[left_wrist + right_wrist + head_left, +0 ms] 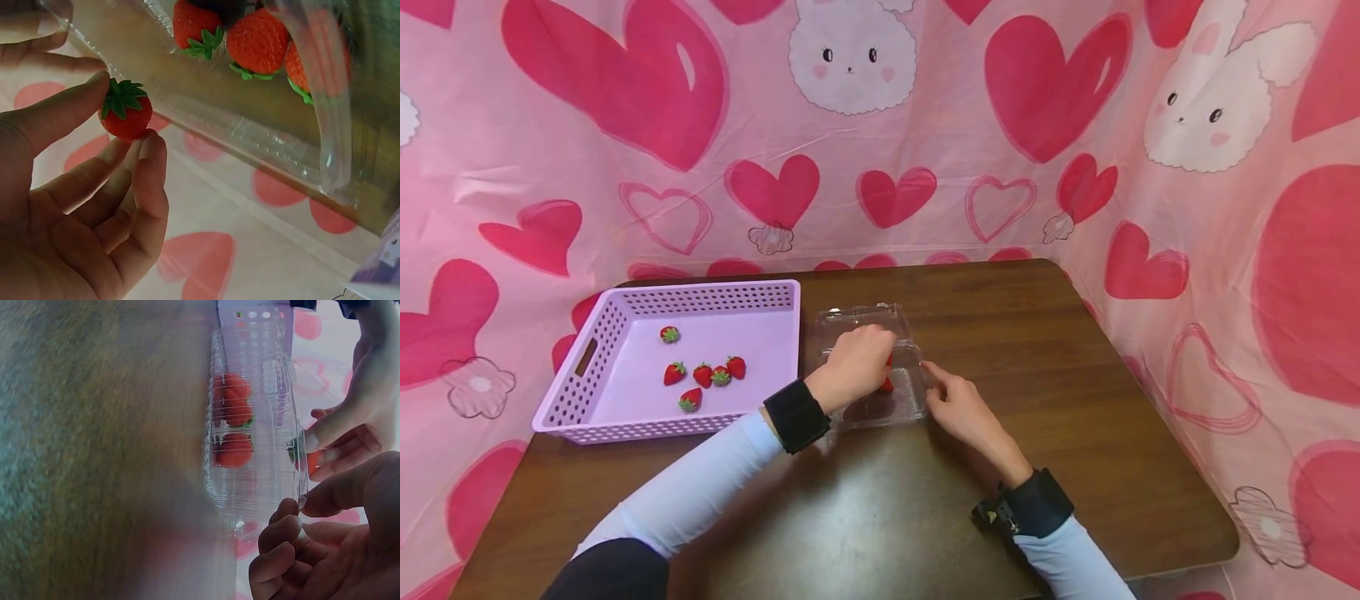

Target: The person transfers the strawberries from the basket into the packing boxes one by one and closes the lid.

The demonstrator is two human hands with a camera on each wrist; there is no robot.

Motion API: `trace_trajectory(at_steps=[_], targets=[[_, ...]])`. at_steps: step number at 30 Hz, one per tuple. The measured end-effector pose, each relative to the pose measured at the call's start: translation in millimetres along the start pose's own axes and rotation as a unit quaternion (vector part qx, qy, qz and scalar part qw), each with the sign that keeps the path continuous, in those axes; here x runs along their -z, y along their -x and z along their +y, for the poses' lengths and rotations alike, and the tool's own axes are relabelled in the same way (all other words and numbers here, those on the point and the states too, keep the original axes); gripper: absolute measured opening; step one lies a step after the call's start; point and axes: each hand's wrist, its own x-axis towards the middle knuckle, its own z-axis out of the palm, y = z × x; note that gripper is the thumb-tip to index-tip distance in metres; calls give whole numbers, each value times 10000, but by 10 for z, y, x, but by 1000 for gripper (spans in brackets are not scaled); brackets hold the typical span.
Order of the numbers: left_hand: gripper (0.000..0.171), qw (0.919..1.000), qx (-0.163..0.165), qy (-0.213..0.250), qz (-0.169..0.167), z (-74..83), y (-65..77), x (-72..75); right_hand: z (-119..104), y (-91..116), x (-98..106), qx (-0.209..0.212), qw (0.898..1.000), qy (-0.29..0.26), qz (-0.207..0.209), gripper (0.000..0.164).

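A clear plastic clamshell box (pixel 904 404) stands with its lid raised on the table's middle. My left hand (pixel 856 362) is over it, pinching a strawberry (pixel 128 115) between thumb and fingertips, its green leaves against the thumb. Three red strawberries (pixel 257 45) lie inside the box in the left wrist view. At the box's right side, my right hand (pixel 962 408) pinches the rim between thumb and forefinger, which the right wrist view shows close up. From the head view, my left hand covers much of the box's inside.
A lilac plastic basket (pixel 625 367) with perforated walls sits left of the box. Several strawberries (pixel 703 375) are spread on its floor. The brown wooden table (pixel 1037 333) runs up to a pink heart-print cloth (pixel 955 100) behind and at the right.
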Motion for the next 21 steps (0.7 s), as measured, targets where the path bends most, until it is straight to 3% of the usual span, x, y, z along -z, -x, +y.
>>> trace_trajectory(at_steps=[7, 21], targets=[[21, 9992, -9, 320, -241, 33, -55, -61, 11, -4, -5, 20, 10000, 12, 37, 55], [14, 9995, -167, 160, -212, 49, -151, -201, 12, -5, -7, 55, 9999, 57, 77, 54]])
